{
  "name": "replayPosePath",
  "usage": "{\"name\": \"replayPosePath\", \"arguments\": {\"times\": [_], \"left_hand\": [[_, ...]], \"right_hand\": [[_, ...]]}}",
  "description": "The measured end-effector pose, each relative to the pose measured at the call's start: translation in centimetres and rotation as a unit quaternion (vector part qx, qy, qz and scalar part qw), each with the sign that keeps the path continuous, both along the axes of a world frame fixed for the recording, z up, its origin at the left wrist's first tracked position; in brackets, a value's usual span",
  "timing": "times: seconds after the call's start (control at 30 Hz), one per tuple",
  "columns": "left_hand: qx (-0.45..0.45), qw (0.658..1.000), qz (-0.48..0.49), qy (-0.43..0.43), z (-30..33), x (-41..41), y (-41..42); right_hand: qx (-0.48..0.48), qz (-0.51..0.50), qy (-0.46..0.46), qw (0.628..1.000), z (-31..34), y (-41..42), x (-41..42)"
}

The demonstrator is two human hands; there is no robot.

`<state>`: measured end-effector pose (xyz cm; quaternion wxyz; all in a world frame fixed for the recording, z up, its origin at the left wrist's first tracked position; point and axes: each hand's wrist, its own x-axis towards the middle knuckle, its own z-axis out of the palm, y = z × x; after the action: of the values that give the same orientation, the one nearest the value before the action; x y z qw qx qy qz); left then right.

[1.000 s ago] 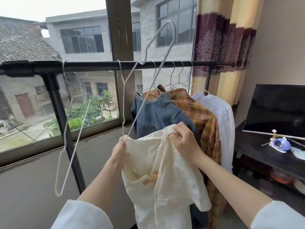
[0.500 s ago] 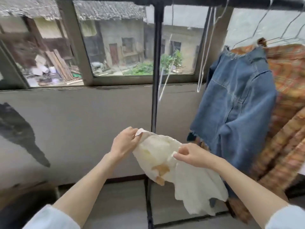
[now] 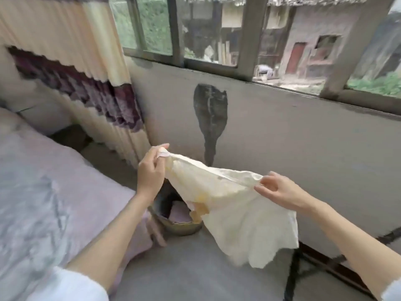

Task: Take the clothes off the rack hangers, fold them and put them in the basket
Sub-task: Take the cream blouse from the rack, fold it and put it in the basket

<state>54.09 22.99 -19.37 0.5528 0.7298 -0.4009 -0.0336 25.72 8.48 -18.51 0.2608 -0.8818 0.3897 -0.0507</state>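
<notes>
A cream-white garment [image 3: 236, 211] with a yellowish patch hangs stretched between my two hands in the middle of the head view. My left hand [image 3: 152, 170] pinches its upper left corner, raised a little higher. My right hand [image 3: 277, 191] pinches the top edge on the right. Below the cloth, on the floor, stands a round basket [image 3: 180, 228] with a pinkish folded item inside; the garment covers part of its rim. The rack's hangers and the other clothes are out of view; only the black rack foot [image 3: 293, 276] shows at the lower right.
A bed with a pale lilac cover [image 3: 43, 203] fills the left side, its corner close to the basket. A striped cream and purple curtain [image 3: 91, 83] hangs behind it. A grey wall [image 3: 303, 137] with a dark stain under the window runs across the back. Grey floor lies in front.
The view has swung left from the rack towards the bed and basket. The cream garment, off its hanger, has come along, and my hands have spread apart along its top edge.
</notes>
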Motion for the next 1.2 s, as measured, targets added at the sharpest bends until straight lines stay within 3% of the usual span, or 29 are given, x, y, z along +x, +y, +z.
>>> {"name": "replayPosePath", "arguments": {"times": [0.2,0.33,0.53,0.63,0.73,0.8,0.87,0.97,1.03,1.13,1.2], "left_hand": [[0.032,0.984,0.161,-0.065,0.9,12.5,11.3],[0.028,0.956,0.260,-0.135,1.3,18.5,18.8],[-0.023,0.897,0.430,-0.102,2.8,26.3,24.3],[-0.013,0.861,0.500,-0.093,3.0,31.1,25.8],[0.060,0.838,0.535,-0.086,2.6,36.4,27.7],[0.134,0.849,0.509,-0.041,2.0,38.9,28.9],[0.182,0.863,0.466,0.073,1.3,40.6,30.2],[0.159,0.860,0.373,0.310,0.5,41.5,33.1],[0.130,0.841,0.319,0.417,0.0,42.1,35.4],[0.136,0.823,0.293,0.467,-0.6,43.8,38.0],[0.191,0.808,0.286,0.478,-1.2,45.7,39.5]], "right_hand": [[0.014,0.071,-0.067,0.995,0.4,1.3,17.7],[0.013,0.131,-0.181,0.975,1.8,4.2,29.5],[0.012,0.243,-0.308,0.920,2.8,7.9,44.9],[-0.069,0.277,-0.276,0.918,2.2,8.2,53.5],[-0.165,0.293,-0.136,0.932,0.8,8.1,61.8],[-0.175,0.322,-0.084,0.927,-0.9,8.5,66.5],[-0.147,0.331,-0.087,0.928,-2.4,9.5,70.1],[-0.113,0.347,-0.128,0.922,-4.1,12.2,73.9],[-0.099,0.362,-0.146,0.915,-4.8,13.7,75.7],[-0.071,0.395,-0.137,0.906,-6.0,15.7,78.9],[-0.048,0.425,-0.110,0.897,-6.7,16.8,81.6]]}}
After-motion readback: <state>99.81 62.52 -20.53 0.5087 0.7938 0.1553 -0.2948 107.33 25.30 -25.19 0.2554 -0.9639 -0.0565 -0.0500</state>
